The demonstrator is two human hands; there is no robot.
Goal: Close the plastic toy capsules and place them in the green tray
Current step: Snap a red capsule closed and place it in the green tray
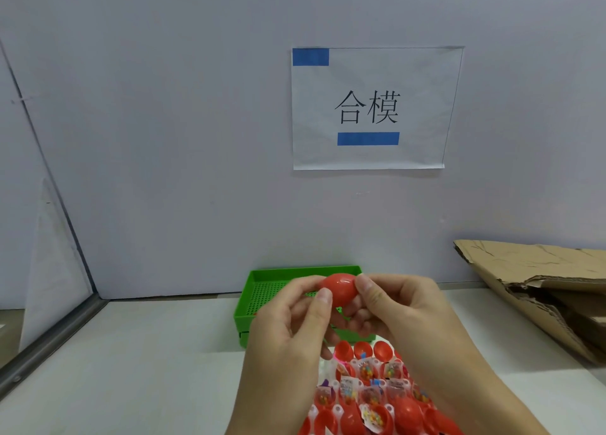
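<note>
Nearest edge of worktop [131, 369]: open red capsule halves [364, 392] holding small toy packets, grouped below wrists. Above them: left hand [288, 329] and right hand [396, 306] raised, fingers [324, 298] curled, both pinching one red capsule [339, 288] from opposite ends. Capsule egg-shaped, glossy, halves joined. Behind hands: green tray [259, 290], perforated floor, resting on worktop against wall.
</note>
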